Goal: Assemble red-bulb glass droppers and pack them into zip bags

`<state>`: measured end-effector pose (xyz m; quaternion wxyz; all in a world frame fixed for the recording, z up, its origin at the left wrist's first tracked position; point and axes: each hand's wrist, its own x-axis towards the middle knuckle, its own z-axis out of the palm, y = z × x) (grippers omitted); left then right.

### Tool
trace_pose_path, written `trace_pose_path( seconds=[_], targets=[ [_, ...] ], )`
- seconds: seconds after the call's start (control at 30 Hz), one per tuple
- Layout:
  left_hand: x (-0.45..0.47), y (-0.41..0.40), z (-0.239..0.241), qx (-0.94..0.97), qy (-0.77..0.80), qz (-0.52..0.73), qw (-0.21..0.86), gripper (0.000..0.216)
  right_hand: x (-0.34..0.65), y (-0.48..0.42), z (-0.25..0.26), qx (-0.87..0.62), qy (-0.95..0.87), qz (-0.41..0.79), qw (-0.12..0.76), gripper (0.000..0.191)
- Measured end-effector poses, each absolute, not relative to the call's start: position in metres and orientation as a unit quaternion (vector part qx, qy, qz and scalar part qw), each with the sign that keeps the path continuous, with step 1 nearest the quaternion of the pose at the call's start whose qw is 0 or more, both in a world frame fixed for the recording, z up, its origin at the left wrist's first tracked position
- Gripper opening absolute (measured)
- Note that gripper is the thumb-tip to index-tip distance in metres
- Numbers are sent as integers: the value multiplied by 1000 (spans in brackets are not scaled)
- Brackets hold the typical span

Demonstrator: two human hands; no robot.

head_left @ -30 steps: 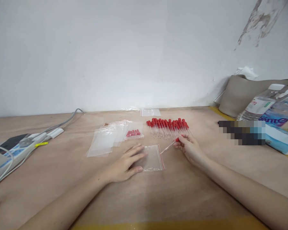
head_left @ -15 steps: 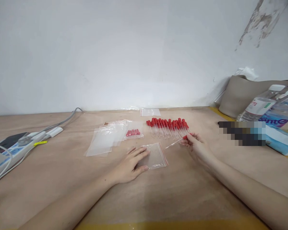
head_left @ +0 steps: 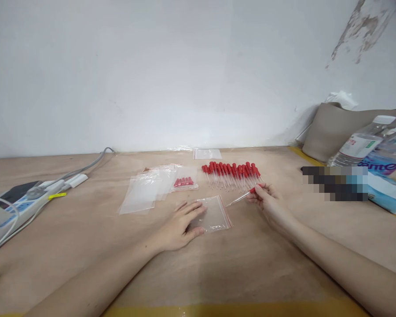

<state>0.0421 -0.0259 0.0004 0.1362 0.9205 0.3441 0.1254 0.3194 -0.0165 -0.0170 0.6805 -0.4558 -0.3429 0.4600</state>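
Observation:
Between the thumb and fingers of my right hand (head_left: pixel 267 200) is the red bulb of a glass dropper (head_left: pixel 240 199). Its clear tip points left, at the red-striped edge of a clear zip bag (head_left: pixel 215 213). My left hand (head_left: pixel 186 224) lies on that bag with its fingers spread, covering the bag's left part. Behind the bag, a row of red-bulbed droppers (head_left: pixel 231 171) rests on the table, tips toward me. To their left lies a filled zip bag (head_left: pixel 184 182) with several red bulbs showing through it.
Several flat clear bags (head_left: pixel 140 193) overlap at left, and another bag (head_left: pixel 207 154) lies near the wall. A power strip (head_left: pixel 26 207) with cables sits far left. Plastic bottles (head_left: pixel 359 145), a grey-brown bin (head_left: pixel 326 132) and a blue-white packet (head_left: pixel 389 191) stand at right.
The dropper's tip has shifted slightly left, closer to the bag's striped edge. My left hand stays spread on the bag.

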Motion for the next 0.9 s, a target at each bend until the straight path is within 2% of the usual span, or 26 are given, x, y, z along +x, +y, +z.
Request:
trace_pose_path(
  seconds=[0.17,0.33,0.63,0.9],
  targets=[
    [43,-26,1,918,349,127,140,52,312,-21,-16,-444,-336,511,655,33],
    [46,-23,2,917,348,132,144,53,302,-30,-14,-427,-352,601,576,28],
    [46,-21,0,920,343,130,136,53,322,-16,-13,-459,-343,451,685,35],
    [47,-22,-1,920,343,131,136,53,317,-18,-15,-457,-363,468,663,38]
  ],
)
